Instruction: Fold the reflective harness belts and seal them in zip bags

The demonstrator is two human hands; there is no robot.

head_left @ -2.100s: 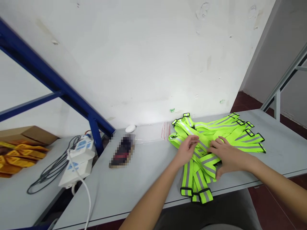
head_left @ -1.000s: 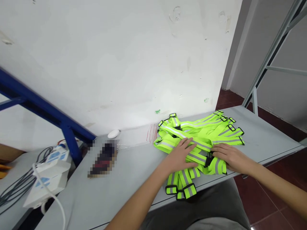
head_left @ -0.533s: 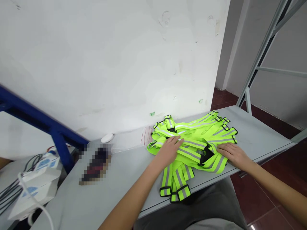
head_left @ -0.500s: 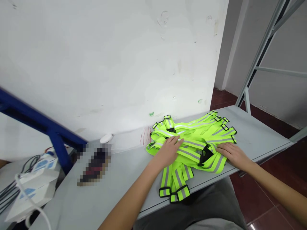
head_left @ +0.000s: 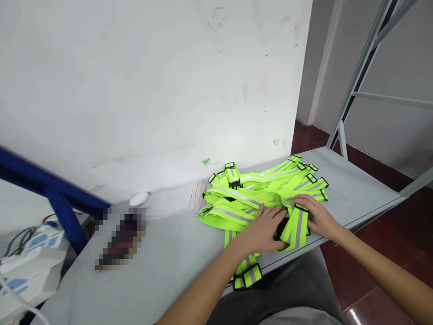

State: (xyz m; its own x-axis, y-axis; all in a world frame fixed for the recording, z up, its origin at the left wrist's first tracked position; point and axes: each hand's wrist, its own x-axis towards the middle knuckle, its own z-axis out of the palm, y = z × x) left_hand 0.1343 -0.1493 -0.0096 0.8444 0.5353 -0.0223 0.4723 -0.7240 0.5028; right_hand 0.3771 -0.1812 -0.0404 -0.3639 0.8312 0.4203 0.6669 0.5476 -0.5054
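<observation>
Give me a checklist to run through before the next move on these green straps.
1. Left hand on the straps: ok, it lies over the near part of the pile.
2. Right hand on the straps: ok, its fingers are at a folded strap at the pile's near right.
3. Black piece between the hands, fastened or not: cannot tell, partly covered.
4. Looped strap ends clear of the front edge of the table: not ok, they reach the edge and seem to overhang it.
5. White oval object apart from the straps: ok.
</observation>
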